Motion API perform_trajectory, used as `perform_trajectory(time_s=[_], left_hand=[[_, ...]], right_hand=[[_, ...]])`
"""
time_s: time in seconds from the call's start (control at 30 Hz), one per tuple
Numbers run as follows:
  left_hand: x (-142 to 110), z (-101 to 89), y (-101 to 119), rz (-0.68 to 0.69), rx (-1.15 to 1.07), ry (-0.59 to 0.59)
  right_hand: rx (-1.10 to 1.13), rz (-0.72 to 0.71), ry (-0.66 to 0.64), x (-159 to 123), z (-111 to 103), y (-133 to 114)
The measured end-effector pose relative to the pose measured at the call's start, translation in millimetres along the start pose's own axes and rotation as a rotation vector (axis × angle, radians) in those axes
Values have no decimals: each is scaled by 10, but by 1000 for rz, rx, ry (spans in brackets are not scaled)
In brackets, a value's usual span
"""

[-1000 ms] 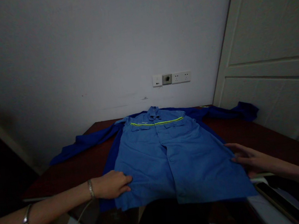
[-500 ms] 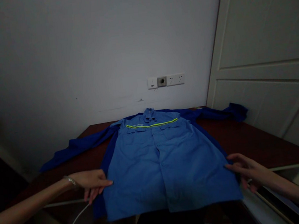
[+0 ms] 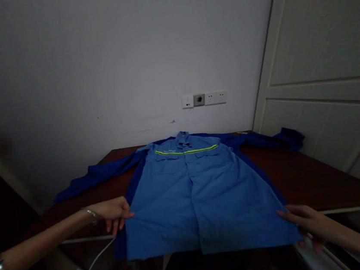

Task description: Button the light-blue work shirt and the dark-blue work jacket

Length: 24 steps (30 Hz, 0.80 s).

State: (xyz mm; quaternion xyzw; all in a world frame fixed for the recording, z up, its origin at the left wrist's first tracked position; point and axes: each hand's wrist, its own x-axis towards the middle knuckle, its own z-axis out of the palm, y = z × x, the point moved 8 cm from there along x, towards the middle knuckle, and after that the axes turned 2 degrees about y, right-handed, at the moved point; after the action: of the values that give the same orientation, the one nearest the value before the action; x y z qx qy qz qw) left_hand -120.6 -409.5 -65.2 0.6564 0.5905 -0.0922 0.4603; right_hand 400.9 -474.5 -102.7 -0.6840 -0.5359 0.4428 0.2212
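Note:
A light blue work shirt [image 3: 164, 197] with a yellow-green stripe across the chest lies front up, collar toward the wall. Its hem hangs past the table's near edge. Beneath it is a darker blue garment [image 3: 106, 172], whose long sleeves stretch out to both sides. My left hand [image 3: 115, 212] pinches the shirt's left side edge a little above the hem. On the opposite side, my right hand [image 3: 307, 222] grips the right side edge near the lower corner, and the fabric is pulled taut between them.
The dark red-brown table [image 3: 285, 175] meets a pale wall [image 3: 94, 66] with sockets [image 3: 215, 98]. A white panelled door [image 3: 330, 113] stands at the right. A white cable [image 3: 93, 264] hangs below my left hand.
My right hand has slid lower along the shirt's side, drawing that corner outward to the right. My left hand keeps its pinch slightly higher. The view has shifted slightly.

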Motion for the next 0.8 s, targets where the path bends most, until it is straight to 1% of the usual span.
perform_trajectory(time_s=[0.07, 0.17, 0.23, 0.3, 0.37, 0.47, 0.53, 0.57, 0.6, 0.67, 0.73, 0.8], left_hand=[[-16, -18, -50, -15, 8, -34], [-21, 5, -87, -44, 8, -93], [-16, 18, -73, -87, 27, -150], [8, -45, -6, -125, 62, -172], [77, -210, 133, -115, 91, -113], [246, -569, 382, -31, 109, 111], [366, -752, 457, -12, 129, 247], [428, -794, 455, -22, 151, 276], [492, -797, 428, -43, 177, 268], [605, -724, 337, -89, 216, 169], [670, -651, 251, -111, 212, 64], [697, -658, 201, -116, 193, 8]], right_hand=[[-24, -19, 11, -9, -13, -38], [-37, -19, 63, -5, -41, -64], [-23, -34, 47, 22, -13, -79], [12, -46, 16, 68, 24, -81], [71, -49, 15, 122, 31, -63], [159, -65, 81, 188, -6, -11], [180, -86, 115, 201, -13, 22], [178, -99, 132, 198, -16, 31], [166, -109, 142, 192, -16, 35], [110, -98, 155, 179, -27, 35], [12, -45, 143, 187, -66, 18], [-117, -24, 116, 235, -155, -71]])
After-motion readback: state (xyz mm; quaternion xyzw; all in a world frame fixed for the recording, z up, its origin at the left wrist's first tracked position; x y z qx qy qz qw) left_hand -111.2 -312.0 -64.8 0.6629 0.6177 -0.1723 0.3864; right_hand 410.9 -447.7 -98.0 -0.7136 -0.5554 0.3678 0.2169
